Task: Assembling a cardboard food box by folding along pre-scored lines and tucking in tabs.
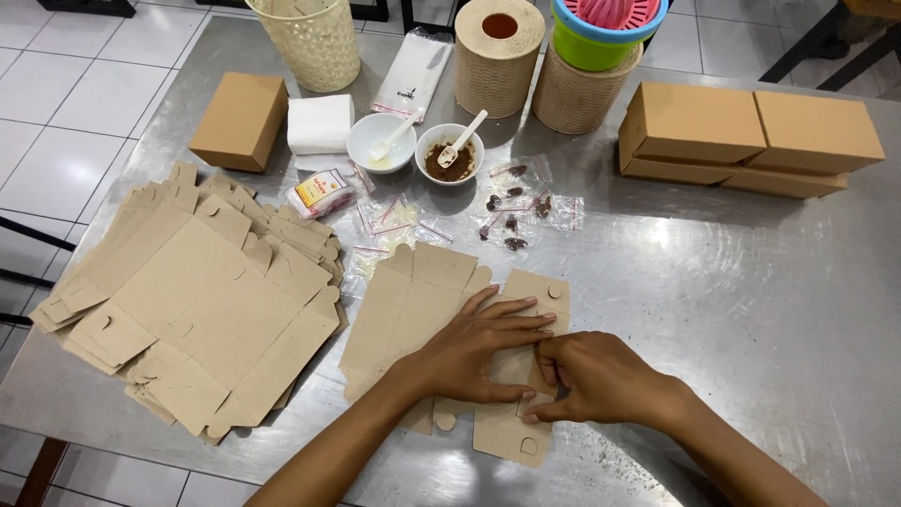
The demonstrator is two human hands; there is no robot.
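Steel table (751,282): left hand (479,349) flat on, right hand (591,376) pinching, one flat box blank (413,300); four folded boxes (751,136) finished, blank stack (188,300) unfolded.

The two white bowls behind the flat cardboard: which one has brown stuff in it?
The right-hand bowl, with a white spoon in dark brown powder. The left bowl holds only a pale, whitish content and its own spoon.

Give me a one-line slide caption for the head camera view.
Left hand presses a flat cardboard box blank on the steel table while right hand folds its flap.
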